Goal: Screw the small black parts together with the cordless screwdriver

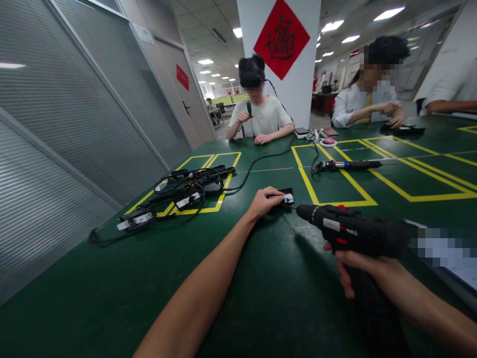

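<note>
My right hand (pixel 352 268) is wrapped round the handle of a black cordless drill (pixel 350 229) with red accents. Its chuck faces left, and a thin bit reaches toward a small black part (pixel 286 191) lying on the green table. Whether the bit touches that part, I cannot tell. A white piece with a blue spot (pixel 288 199) sits at the part's right end. My left hand (pixel 264 204) grips the part from the left with its fingers closed, hiding much of it.
Black power adapters and cables (pixel 203 186) lie heaped at the left. Yellow tape (pixel 316 191) marks rectangles on the green table (pixel 238 278). Beyond my hands lies a long dark tool (pixel 348 165). A person (pixel 261 109) sits opposite, another (pixel 368 94) at right. A blurred flat object (pixel 447 258) lies right.
</note>
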Demonstrator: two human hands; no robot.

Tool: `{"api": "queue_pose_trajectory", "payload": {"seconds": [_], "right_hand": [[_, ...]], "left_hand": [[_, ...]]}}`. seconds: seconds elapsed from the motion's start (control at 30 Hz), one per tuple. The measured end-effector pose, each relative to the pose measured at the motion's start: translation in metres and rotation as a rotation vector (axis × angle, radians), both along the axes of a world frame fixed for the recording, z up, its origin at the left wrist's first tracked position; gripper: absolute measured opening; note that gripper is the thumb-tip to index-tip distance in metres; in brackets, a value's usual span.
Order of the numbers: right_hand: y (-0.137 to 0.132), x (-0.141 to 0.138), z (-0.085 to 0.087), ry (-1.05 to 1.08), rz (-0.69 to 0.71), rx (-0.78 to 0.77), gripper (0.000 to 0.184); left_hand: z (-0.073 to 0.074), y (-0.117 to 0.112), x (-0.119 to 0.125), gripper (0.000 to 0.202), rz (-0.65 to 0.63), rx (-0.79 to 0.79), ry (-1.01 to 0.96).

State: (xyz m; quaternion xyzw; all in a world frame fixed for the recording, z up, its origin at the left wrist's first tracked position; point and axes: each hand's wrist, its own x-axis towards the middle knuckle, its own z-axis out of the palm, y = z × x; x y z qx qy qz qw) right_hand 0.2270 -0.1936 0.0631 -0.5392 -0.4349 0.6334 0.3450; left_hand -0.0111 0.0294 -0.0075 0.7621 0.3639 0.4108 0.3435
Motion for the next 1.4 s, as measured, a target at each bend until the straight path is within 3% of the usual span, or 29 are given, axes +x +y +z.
{"api": "queue_pose_trajectory", "payload": {"seconds": [0.27, 0.6, 1.4], "right_hand": [[0.0014, -0.001, 0.0026, 0.015, -0.021, -0.02, 0.033], [0.0031, 0.0015, 0.0028, 0.028, -0.003, 0.019, 0.024], [0.0029, 0.0002, 0.0039, 0.057, -0.017, -0.033, 0.027]], "left_hand": [[0.0024, -0.0012, -0.0005, 0.025, 0.001, 0.01, 0.009], [0.0007, -0.0009, -0.001, 0.028, -0.003, -0.012, 0.009], [0.0042, -0.0034, -0.0001, 0.026, 0.021, -0.052, 0.022]]}}
